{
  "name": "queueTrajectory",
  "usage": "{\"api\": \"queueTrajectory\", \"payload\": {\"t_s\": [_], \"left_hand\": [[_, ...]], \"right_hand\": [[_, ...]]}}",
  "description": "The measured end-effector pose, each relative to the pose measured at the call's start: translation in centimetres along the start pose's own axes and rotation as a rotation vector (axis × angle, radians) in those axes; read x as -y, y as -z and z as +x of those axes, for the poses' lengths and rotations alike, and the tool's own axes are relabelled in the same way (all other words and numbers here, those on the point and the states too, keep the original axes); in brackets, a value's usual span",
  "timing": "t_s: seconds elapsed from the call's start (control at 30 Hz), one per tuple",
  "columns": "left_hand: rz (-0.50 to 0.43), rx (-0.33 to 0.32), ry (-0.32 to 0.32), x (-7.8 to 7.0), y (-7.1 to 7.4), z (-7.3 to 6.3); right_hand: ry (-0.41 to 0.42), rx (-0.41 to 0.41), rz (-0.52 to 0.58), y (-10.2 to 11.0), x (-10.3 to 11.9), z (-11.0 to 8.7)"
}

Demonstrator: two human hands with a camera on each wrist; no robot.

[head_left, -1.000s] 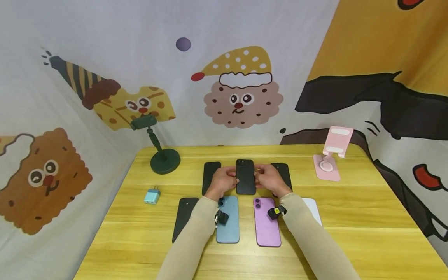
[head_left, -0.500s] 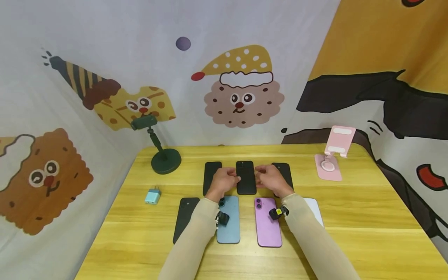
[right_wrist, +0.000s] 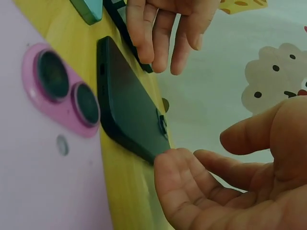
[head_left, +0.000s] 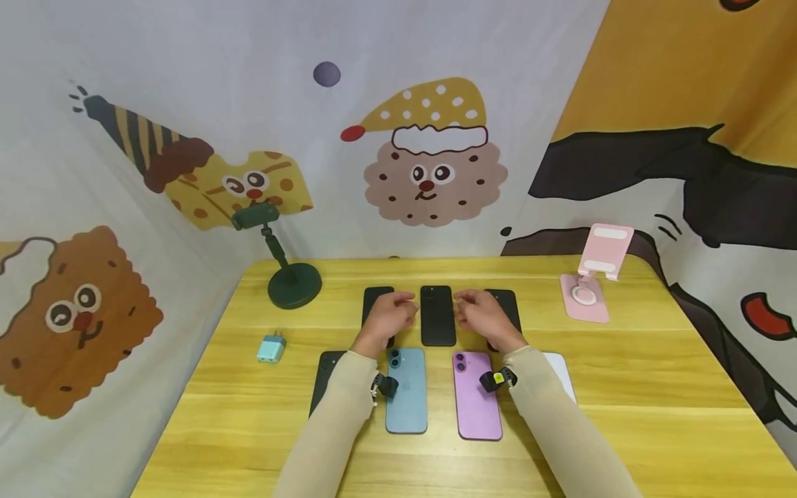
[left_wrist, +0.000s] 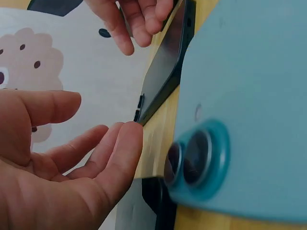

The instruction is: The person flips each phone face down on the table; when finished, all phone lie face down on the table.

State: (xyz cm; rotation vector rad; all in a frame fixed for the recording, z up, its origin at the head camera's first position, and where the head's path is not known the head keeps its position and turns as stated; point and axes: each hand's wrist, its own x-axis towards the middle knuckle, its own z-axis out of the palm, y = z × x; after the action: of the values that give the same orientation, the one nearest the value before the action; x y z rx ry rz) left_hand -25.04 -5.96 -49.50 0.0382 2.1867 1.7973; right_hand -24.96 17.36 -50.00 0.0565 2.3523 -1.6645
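Observation:
A black phone (head_left: 438, 315) lies camera side up in the middle of the back row. To its left is my left hand (head_left: 389, 318), holding nothing; a gap shows between its fingers and the phone, and it partly covers another black phone (head_left: 373, 297). My right hand (head_left: 484, 317) is on the other side, fingertips right by the middle phone's edge and thumb apart from the fingers in the right wrist view. It overlaps a third dark phone (head_left: 507, 304). Below my wrists lie a blue phone (head_left: 407, 404) and a purple phone (head_left: 478, 418).
A dark phone (head_left: 324, 377) lies partly under my left sleeve, a white phone (head_left: 562, 373) partly behind the right. At the back stand a dark green phone stand (head_left: 295, 285) on the left and a pink one (head_left: 583, 296) on the right. A light blue charger plug (head_left: 271, 348) sits left.
My left hand has drawn away to the left from the middle phone, baring more of the blue phone. My right hand has barely moved. The middle phone's top edge has settled slightly lower.

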Motion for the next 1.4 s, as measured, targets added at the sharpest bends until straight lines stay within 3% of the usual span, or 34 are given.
{"api": "queueTrajectory", "payload": {"t_s": [0.37, 0.9, 1.2, 1.4], "left_hand": [[-0.053, 0.024, -0.004, 0.4, 2.6, -0.8], [-0.009, -0.145, 0.001, 1.5, 6.6, -2.4], [0.034, -0.219, 0.052, 2.5, 7.3, -2.4], [0.040, -0.206, 0.082, 2.4, 7.3, -2.5]], "right_hand": [[0.055, 0.044, -0.007, -1.7, 1.2, 0.4], [0.129, 0.104, 0.012, -6.4, 2.8, 1.0], [0.120, 0.104, -0.019, -8.8, 3.0, 1.4], [0.060, 0.120, 0.093, -9.9, 3.2, 1.2]]}}
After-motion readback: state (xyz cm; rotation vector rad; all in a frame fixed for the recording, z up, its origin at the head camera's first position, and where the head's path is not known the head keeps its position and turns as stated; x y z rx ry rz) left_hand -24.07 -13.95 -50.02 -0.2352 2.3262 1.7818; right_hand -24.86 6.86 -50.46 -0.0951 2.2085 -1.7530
